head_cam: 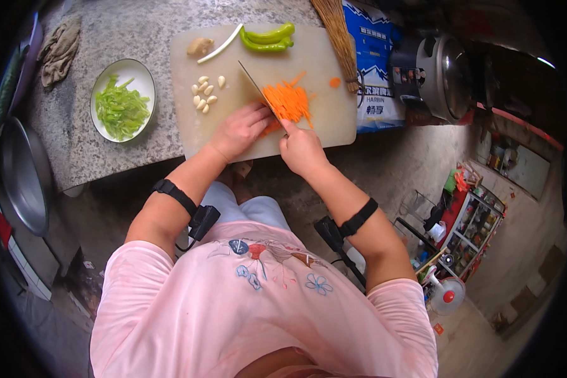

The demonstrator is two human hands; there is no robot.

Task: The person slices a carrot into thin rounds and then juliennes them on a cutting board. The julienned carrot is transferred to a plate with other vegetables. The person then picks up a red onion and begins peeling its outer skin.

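Observation:
My right hand (301,147) grips a kitchen knife (260,92), its blade pointing up and left across a pale cutting board (333,134). Carrot strips (288,101) lie in a heap just right of the blade. On the blade's left side, my left hand (245,128) presses down with bent fingers, some orange carrot showing beneath; its fingertips are partly hidden. A carrot slice (335,82) rests apart near the right edge. Peeled garlic cloves (203,94) sit at the board's left, below a piece of ginger (200,46), a white scallion stalk (222,46) and green peppers (267,38).
Left of the board stands a white plate (144,78) of sliced green vegetable. A crumpled cloth (60,52) lies farther left, above a metal basin (23,177). A straw brush (335,38) overlaps the board's right edge, beside a blue-and-white package (373,71) and an electric cooker (434,78).

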